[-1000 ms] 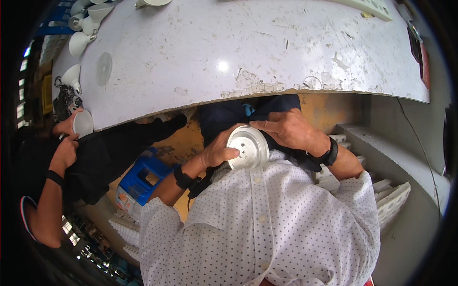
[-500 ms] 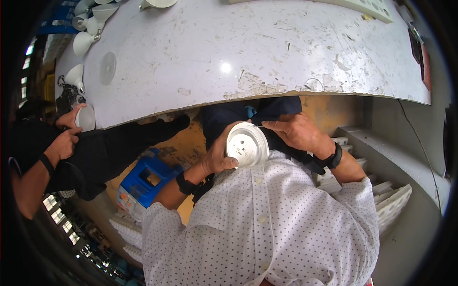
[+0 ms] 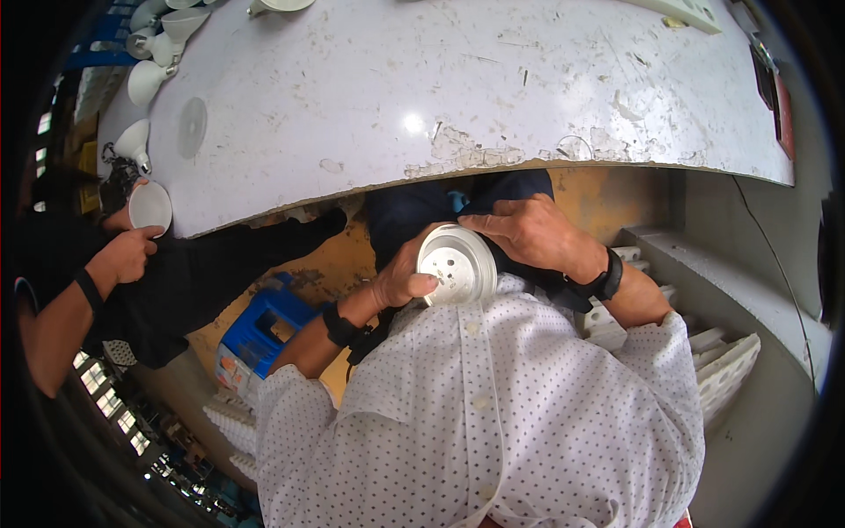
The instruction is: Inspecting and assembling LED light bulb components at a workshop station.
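Note:
Just below the table's front edge, over my lap, my left hand [image 3: 405,275] grips a round white lamp housing [image 3: 451,271] with its open face up. My thumb lies across the near-left rim and the fingers pass behind it. Inside, the flat white bottom shows several small dark marks or holes. My right hand [image 3: 539,234] is at the far right rim, its index fingertip at the edge and the other fingers curled. Whatever those fingers pinch, if anything, is too small or hidden to make out.
A white table [image 3: 352,106] spans the far side, with reflector bulbs [image 3: 146,84] and a translucent disc [image 3: 193,128] at its left. A co-worker's hand [image 3: 123,255] holds a white-faced lamp [image 3: 150,209]. A blue plastic stool [image 3: 268,327] stands lower left; white perforated trays [image 3: 726,374] are at right.
My right index finger has moved left along the far rim of the lamp housing. My left hand keeps its grip. The co-worker's lamp has turned its face more toward me.

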Action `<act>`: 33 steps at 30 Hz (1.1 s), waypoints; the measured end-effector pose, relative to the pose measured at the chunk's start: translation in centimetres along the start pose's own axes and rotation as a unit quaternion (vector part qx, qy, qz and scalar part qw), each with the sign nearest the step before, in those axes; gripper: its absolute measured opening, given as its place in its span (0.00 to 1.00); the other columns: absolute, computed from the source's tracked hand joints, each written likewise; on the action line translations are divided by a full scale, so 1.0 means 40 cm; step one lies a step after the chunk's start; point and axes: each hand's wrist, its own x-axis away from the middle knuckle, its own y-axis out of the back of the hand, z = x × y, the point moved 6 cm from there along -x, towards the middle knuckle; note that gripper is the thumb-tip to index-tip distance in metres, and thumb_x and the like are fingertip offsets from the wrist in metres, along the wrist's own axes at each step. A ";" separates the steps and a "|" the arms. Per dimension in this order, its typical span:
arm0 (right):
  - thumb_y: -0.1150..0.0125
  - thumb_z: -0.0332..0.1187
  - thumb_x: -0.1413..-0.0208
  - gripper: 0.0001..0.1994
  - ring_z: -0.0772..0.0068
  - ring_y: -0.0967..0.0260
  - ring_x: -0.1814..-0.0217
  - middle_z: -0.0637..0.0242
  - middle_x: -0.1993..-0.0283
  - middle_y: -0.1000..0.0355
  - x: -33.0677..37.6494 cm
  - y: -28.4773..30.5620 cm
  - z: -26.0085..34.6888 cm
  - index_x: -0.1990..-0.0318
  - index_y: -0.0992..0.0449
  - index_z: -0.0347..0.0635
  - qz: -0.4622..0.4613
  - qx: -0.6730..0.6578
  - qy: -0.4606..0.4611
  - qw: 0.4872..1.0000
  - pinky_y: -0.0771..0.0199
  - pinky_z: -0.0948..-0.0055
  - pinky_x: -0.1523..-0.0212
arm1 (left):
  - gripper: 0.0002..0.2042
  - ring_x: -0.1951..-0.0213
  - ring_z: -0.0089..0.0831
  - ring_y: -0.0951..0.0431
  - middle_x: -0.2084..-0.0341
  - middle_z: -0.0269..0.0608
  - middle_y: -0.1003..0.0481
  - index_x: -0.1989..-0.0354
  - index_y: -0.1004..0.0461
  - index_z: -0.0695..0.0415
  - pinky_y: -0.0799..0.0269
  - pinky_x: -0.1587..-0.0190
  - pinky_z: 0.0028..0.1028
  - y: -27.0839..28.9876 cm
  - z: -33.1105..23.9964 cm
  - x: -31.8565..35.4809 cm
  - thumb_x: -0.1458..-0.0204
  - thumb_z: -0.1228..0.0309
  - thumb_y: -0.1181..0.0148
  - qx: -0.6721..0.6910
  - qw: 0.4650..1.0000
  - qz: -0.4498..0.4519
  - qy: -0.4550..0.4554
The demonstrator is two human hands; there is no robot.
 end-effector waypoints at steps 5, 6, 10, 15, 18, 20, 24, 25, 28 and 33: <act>0.45 0.33 0.51 0.11 0.62 0.33 0.81 0.64 0.81 0.32 0.012 0.003 -0.018 0.59 0.23 0.51 0.001 -0.010 -0.010 1.000 0.34 0.67 0.82 | 0.40 0.51 0.31 0.34 0.55 0.45 0.34 0.44 0.47 0.65 0.40 0.47 0.30 0.005 -0.002 -0.012 0.65 0.51 0.46 0.015 0.999 0.031 0.037; 0.45 0.34 0.51 0.11 0.61 0.33 0.81 0.64 0.80 0.31 0.019 -0.001 -0.032 0.59 0.23 0.52 0.009 -0.003 -0.027 1.000 0.34 0.66 0.81 | 0.39 0.51 0.31 0.34 0.55 0.45 0.34 0.44 0.47 0.65 0.40 0.47 0.30 0.011 -0.002 -0.014 0.64 0.51 0.46 0.018 0.999 0.017 0.029; 0.46 0.35 0.50 0.10 0.61 0.32 0.80 0.65 0.79 0.30 0.056 -0.010 -0.061 0.60 0.23 0.54 0.038 0.033 -0.066 0.997 0.33 0.65 0.79 | 0.40 0.47 0.33 0.36 0.50 0.47 0.37 0.43 0.48 0.63 0.41 0.45 0.32 0.030 0.011 -0.007 0.61 0.47 0.48 0.001 1.000 -0.023 -0.003; 0.46 0.37 0.50 0.12 0.62 0.31 0.78 0.66 0.76 0.29 0.070 -0.015 -0.054 0.58 0.24 0.56 0.039 0.068 -0.060 0.995 0.32 0.66 0.78 | 0.40 0.47 0.36 0.37 0.51 0.49 0.37 0.44 0.47 0.66 0.42 0.45 0.33 0.009 -0.006 0.004 0.61 0.48 0.46 0.005 0.997 -0.062 -0.034; 0.46 0.36 0.51 0.13 0.62 0.31 0.78 0.65 0.75 0.29 0.059 -0.014 -0.046 0.56 0.26 0.56 0.061 0.108 -0.054 0.991 0.32 0.66 0.78 | 0.40 0.49 0.35 0.35 0.52 0.50 0.35 0.45 0.45 0.68 0.40 0.46 0.31 0.001 -0.018 0.002 0.61 0.48 0.47 -0.057 0.990 -0.085 -0.098; 0.46 0.36 0.51 0.14 0.61 0.31 0.78 0.65 0.74 0.29 0.055 -0.016 -0.044 0.55 0.26 0.56 0.074 0.119 -0.059 0.988 0.32 0.66 0.79 | 0.39 0.51 0.34 0.33 0.55 0.48 0.33 0.46 0.44 0.68 0.39 0.48 0.30 0.006 -0.014 -0.005 0.62 0.48 0.47 -0.088 0.990 -0.082 -0.079; 0.47 0.33 0.51 0.14 0.61 0.31 0.78 0.65 0.75 0.30 0.044 -0.007 -0.033 0.55 0.26 0.54 0.059 0.091 -0.048 0.993 0.32 0.66 0.79 | 0.39 0.53 0.32 0.31 0.57 0.47 0.32 0.47 0.42 0.67 0.37 0.50 0.30 0.010 0.002 -0.010 0.63 0.48 0.48 -0.074 0.993 -0.075 -0.056; 0.47 0.33 0.51 0.14 0.61 0.32 0.79 0.65 0.76 0.30 0.039 -0.001 -0.028 0.55 0.26 0.54 0.050 0.085 -0.037 0.994 0.32 0.66 0.79 | 0.38 0.54 0.32 0.31 0.57 0.46 0.32 0.47 0.42 0.67 0.37 0.50 0.29 0.007 0.010 -0.012 0.64 0.48 0.49 -0.037 0.997 -0.061 -0.033; 0.46 0.33 0.51 0.14 0.62 0.33 0.80 0.66 0.78 0.31 0.021 0.009 -0.010 0.55 0.26 0.52 0.058 0.085 -0.023 0.994 0.33 0.66 0.80 | 0.37 0.55 0.30 0.31 0.57 0.45 0.31 0.47 0.41 0.66 0.36 0.51 0.28 0.003 0.024 -0.019 0.63 0.49 0.49 0.030 0.999 -0.013 0.011; 0.43 0.35 0.52 0.12 0.66 0.36 0.85 0.67 0.82 0.34 0.018 0.016 -0.001 0.58 0.23 0.54 -0.008 0.085 0.007 0.996 0.37 0.69 0.84 | 0.36 0.54 0.29 0.32 0.56 0.43 0.32 0.47 0.42 0.65 0.37 0.50 0.28 0.004 0.032 -0.031 0.63 0.50 0.51 0.089 0.990 0.073 0.077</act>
